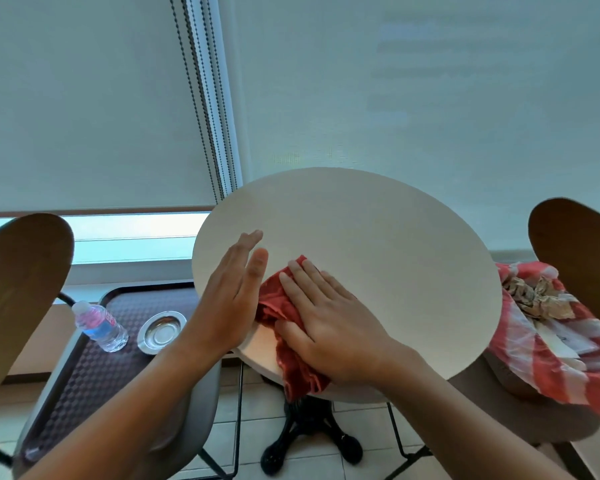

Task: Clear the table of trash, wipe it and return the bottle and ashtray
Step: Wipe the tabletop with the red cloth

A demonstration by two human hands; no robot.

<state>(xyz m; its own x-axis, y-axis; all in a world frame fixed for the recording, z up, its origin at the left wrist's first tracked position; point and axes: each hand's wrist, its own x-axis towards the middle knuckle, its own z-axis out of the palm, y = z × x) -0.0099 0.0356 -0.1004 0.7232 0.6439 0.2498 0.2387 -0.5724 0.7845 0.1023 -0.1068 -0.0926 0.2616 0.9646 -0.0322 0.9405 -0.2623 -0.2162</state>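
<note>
Your right hand (329, 320) lies flat, palm down, fingers spread and extended, pressing a red cloth (284, 320) onto the round table (378, 244) at the lower centre of the frame. It is not clenched on the cloth; the cloth is pinned beneath the palm and fingers, its bunched tail hanging over the near table edge. Your left hand (234, 289) stands on its edge just left of the cloth, fingers straight and held together, thumb side up, the little-finger side down at the table's left rim. It grips nothing; whether it touches the cloth's left fold you cannot tell. The rest of the tabletop is bare.

At the lower left of the frame, a dark tray (84, 375) with a chequered surface rests on a chair seat (201, 403). On it a small clear water bottle (99, 325) with a pink label lies tilted, cap toward the upper left. Just right of it, apart from the bottle, sits a round metal ashtray (161, 332), upright, its bowl showing nothing inside.

At the right edge of the frame, a red-and-white striped plastic bag (548, 355) sits on another chair, mouth open. Inside it you can see crumpled brown paper (534, 296) and some white paper below that.
</note>
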